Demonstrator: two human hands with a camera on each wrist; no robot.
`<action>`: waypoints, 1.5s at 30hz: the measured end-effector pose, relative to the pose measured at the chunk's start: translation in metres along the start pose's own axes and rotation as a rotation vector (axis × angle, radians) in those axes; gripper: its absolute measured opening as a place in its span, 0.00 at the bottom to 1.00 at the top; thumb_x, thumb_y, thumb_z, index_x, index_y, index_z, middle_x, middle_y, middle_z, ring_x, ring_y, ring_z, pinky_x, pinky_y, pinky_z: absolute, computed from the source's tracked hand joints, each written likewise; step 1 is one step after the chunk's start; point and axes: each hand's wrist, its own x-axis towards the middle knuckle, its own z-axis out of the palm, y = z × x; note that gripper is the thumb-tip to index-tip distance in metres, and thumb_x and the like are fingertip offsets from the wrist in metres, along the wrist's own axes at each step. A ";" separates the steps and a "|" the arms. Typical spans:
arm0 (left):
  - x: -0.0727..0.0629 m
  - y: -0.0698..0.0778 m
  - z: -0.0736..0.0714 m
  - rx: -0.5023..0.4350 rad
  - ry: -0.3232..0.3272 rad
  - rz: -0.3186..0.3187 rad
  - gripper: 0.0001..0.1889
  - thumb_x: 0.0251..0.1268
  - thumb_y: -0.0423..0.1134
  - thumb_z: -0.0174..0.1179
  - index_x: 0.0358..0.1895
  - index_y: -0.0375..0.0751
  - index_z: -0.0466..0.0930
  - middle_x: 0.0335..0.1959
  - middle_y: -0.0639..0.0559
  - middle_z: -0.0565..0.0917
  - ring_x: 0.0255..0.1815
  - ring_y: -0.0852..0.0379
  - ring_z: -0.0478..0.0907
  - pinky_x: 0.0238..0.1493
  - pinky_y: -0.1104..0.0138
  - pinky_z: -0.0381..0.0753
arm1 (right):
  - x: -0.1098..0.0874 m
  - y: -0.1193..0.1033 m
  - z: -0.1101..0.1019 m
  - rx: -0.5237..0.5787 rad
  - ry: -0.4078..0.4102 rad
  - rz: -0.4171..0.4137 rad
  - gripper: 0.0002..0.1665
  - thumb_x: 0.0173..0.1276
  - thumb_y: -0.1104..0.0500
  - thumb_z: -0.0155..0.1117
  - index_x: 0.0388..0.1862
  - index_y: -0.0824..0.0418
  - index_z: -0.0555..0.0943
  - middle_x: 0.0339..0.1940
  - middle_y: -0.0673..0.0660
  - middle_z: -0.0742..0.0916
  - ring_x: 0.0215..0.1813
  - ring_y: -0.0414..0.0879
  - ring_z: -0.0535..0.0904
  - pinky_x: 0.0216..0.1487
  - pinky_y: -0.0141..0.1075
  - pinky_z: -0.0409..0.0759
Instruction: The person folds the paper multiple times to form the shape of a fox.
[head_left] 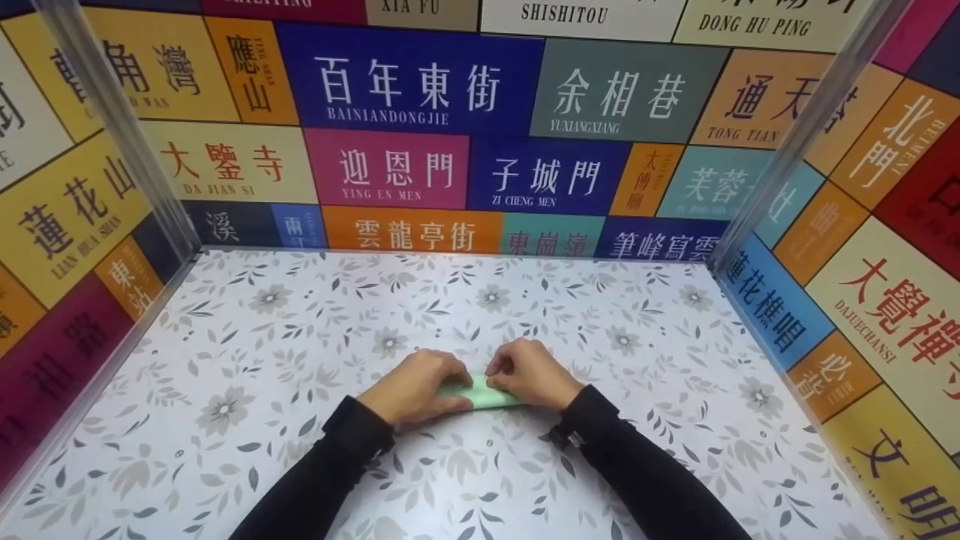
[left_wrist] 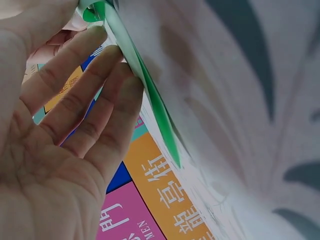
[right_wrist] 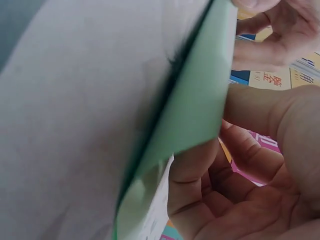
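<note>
A light green sheet of paper, folded into a narrow strip, lies on the table in front of the person. At its left end the left hand holds it, thumb along the near edge and fingers at the far side. The right hand pinches its right part between thumb and index finger. Close up in the right wrist view, the paper shows a raised, slanting flap with a rolled fold below it. In the left wrist view, the left fingertips line up against the paper's edge.
A white tablecloth with grey flowers and leaves covers the table. Upright panels with colourful name signs stand at the back and both sides. Clear corner posts join them. Black sleeves cover both forearms.
</note>
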 end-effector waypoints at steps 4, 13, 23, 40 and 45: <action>0.000 -0.002 0.000 -0.018 0.002 0.027 0.14 0.73 0.43 0.82 0.55 0.42 0.97 0.51 0.47 0.98 0.54 0.46 0.95 0.63 0.51 0.93 | 0.002 0.001 0.003 -0.027 0.007 -0.008 0.02 0.70 0.65 0.82 0.39 0.61 0.95 0.33 0.53 0.95 0.34 0.37 0.82 0.40 0.31 0.82; 0.000 -0.002 0.000 -0.014 -0.010 0.047 0.11 0.76 0.43 0.80 0.54 0.43 0.98 0.50 0.47 0.98 0.53 0.46 0.95 0.64 0.50 0.93 | 0.004 0.002 0.003 -0.036 0.013 -0.014 0.01 0.72 0.65 0.79 0.38 0.61 0.95 0.34 0.53 0.95 0.35 0.36 0.82 0.41 0.31 0.82; -0.001 0.000 0.000 0.036 -0.023 0.027 0.10 0.77 0.45 0.79 0.54 0.47 0.99 0.53 0.49 0.97 0.56 0.48 0.94 0.69 0.48 0.91 | 0.008 0.003 0.005 -0.022 0.008 -0.015 0.03 0.72 0.67 0.80 0.39 0.59 0.94 0.33 0.53 0.94 0.34 0.36 0.81 0.39 0.30 0.80; -0.002 0.002 -0.001 0.055 -0.039 0.040 0.10 0.78 0.45 0.79 0.53 0.47 1.00 0.54 0.49 0.96 0.58 0.49 0.93 0.68 0.50 0.91 | 0.004 0.001 0.003 -0.036 0.007 -0.064 0.03 0.72 0.67 0.82 0.40 0.59 0.95 0.32 0.54 0.95 0.33 0.35 0.82 0.37 0.29 0.79; -0.002 0.003 -0.001 0.057 -0.036 0.043 0.10 0.77 0.45 0.79 0.53 0.47 1.00 0.54 0.49 0.95 0.57 0.48 0.93 0.68 0.50 0.91 | 0.004 -0.001 0.003 -0.049 0.007 -0.055 0.04 0.72 0.67 0.82 0.39 0.58 0.96 0.34 0.53 0.97 0.34 0.34 0.84 0.39 0.30 0.83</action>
